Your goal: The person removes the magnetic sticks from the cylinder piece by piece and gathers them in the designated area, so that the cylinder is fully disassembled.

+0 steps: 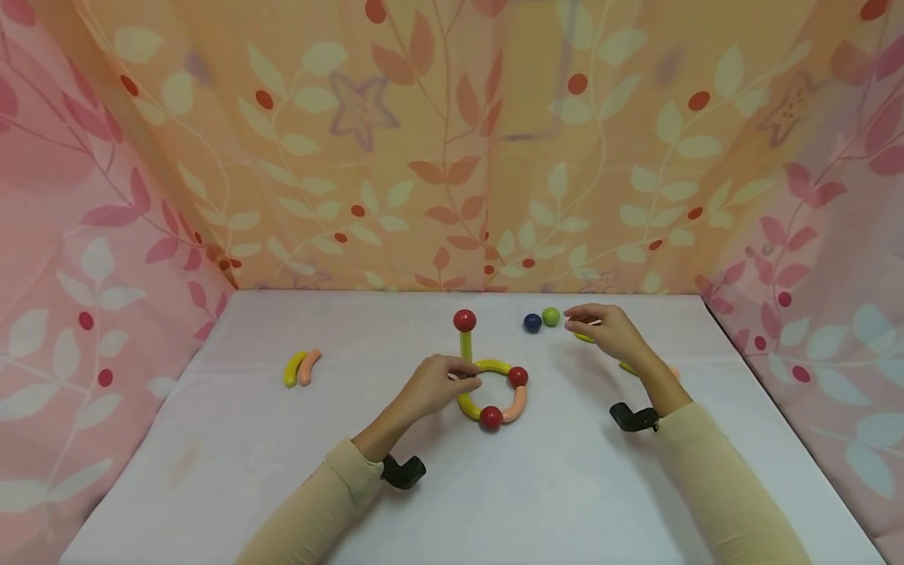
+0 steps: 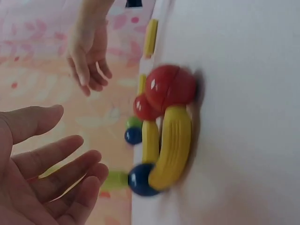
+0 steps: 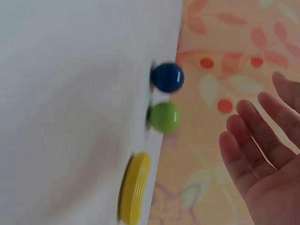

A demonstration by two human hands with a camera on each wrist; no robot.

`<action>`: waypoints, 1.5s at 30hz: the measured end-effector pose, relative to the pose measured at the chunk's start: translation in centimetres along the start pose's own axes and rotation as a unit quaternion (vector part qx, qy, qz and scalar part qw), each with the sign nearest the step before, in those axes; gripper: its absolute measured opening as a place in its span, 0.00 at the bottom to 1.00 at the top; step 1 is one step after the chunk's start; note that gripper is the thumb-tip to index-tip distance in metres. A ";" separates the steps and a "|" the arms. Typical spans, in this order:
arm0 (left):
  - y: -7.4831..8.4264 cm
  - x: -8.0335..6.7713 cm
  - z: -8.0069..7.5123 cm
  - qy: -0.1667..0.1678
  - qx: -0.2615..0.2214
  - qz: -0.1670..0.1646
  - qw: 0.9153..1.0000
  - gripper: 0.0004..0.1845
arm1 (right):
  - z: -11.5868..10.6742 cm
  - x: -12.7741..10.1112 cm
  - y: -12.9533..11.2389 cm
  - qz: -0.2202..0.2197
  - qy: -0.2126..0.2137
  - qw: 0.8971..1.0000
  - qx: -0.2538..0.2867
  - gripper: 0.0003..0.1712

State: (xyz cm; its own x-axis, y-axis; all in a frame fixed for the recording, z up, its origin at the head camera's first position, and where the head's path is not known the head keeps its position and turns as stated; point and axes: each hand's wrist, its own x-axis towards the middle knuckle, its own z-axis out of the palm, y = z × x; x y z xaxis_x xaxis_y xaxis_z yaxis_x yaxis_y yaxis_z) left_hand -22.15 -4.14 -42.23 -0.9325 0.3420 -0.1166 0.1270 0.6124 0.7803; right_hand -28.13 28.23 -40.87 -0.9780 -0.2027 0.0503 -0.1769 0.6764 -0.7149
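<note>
A ring of curved sticks and balls stands mid-table, with yellow sticks (image 1: 493, 366), a pink stick (image 1: 517, 404) and red balls (image 1: 490, 417). In the left wrist view, a blue ball (image 2: 142, 179) joins the ring to a green rod (image 2: 116, 179). That rod rises upright and bears a red ball (image 1: 464, 320) on top. Over the ring's left side hovers my left hand (image 1: 434, 384), fingers loosely extended and holding nothing. My right hand (image 1: 607, 328) is in the air, empty and relaxed, beside a loose green ball (image 1: 551, 316) and above a yellow curved stick (image 3: 135, 188).
Next to the green ball lies a loose dark blue ball (image 1: 533, 322). On the left are a yellow curved stick (image 1: 294, 369) and a pink one (image 1: 308, 367). More sticks, yellow (image 1: 627, 367) and pink (image 1: 675, 372), lie partly behind my right wrist. Patterned curtains (image 1: 452, 157) enclose the table.
</note>
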 end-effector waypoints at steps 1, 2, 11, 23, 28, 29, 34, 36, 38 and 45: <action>-0.4 0.0 -0.5 0.008 -0.007 -0.008 1.000 0.16 | 0.4 0.2 -0.4 -0.010 0.001 1.000 0.010 0.24; -0.8 0.2 -0.9 0.018 -0.014 -0.014 1.000 0.16 | 0.8 0.4 -0.9 -0.020 0.002 1.000 0.022 0.23; -3.2 1.9 -2.0 0.072 -0.146 -0.005 0.987 0.26 | 5.0 2.1 -6.0 -0.080 -0.011 0.990 0.114 0.21; -3.4 4.2 -0.3 0.091 -0.236 0.048 0.966 0.20 | 8.7 3.2 -11.0 -0.182 -0.055 0.976 0.110 0.22; -3.0 4.2 -0.2 0.104 -0.221 0.064 0.968 0.17 | 8.8 3.1 -11.9 -0.230 -0.058 0.969 0.075 0.21; -3.0 4.2 -0.1 0.105 -0.219 0.064 0.968 0.17 | 8.8 3.0 -12.1 -0.235 -0.058 0.968 0.067 0.21; -3.0 4.2 -0.1 0.107 -0.198 0.072 0.972 0.16 | 8.6 2.4 -12.6 -0.234 -0.064 0.970 0.034 0.20; -3.0 4.2 -0.1 0.104 -0.191 0.077 0.973 0.16 | 8.6 2.1 -12.7 -0.232 -0.063 0.970 0.022 0.20; -2.9 4.1 -0.2 0.099 -0.186 0.086 0.974 0.16 | 8.5 1.9 -12.8 -0.234 -0.060 0.970 0.013 0.20; -2.7 3.9 -0.2 0.102 -0.156 0.080 0.979 0.17 | 8.7 1.7 -12.6 -0.248 -0.040 0.968 0.004 0.19</action>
State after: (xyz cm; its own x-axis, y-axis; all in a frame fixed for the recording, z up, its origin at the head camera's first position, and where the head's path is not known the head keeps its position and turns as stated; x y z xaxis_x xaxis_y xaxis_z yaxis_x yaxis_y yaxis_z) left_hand -26.20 -4.61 -44.71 -0.9611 0.2475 0.1223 0.1970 0.3043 0.9320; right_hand -26.64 13.22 -37.81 -0.7609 -0.5552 0.3360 -0.6218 0.4756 -0.6222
